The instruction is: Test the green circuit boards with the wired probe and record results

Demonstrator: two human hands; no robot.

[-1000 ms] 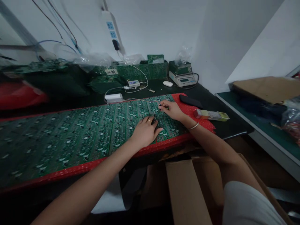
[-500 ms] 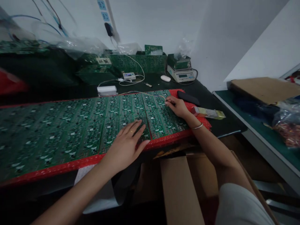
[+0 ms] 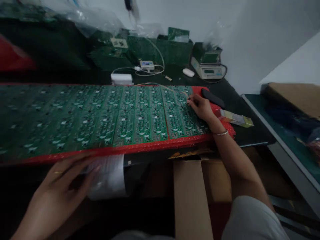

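Panels of green circuit boards (image 3: 122, 125) lie in rows on red bubble wrap (image 3: 150, 145) along the table. Over the right-hand boards, my right hand (image 3: 202, 107) is closed in a pinch on the end of a thin wire (image 3: 162, 86). That wire runs back left to a white box (image 3: 121, 78) behind the boards. My left hand (image 3: 58, 188), smeared by motion, is low at the left, below the table's front edge. Its fingers are stretched out and apart, by a curled white sheet (image 3: 110, 178) hanging there. Whether they touch the sheet I cannot tell.
Behind the boards are a small meter (image 3: 147, 65), a white mouse-like object (image 3: 188, 72) and a scale (image 3: 208, 70) carrying boards. A black slab (image 3: 212, 98) and a taped bar (image 3: 236, 118) lie right of my right hand. Below stands an open cardboard box (image 3: 191, 196).
My left hand has left the boards and moved down and left to the hanging sheet. My right hand still pinches the wire over the right-hand boards. The view has shifted.
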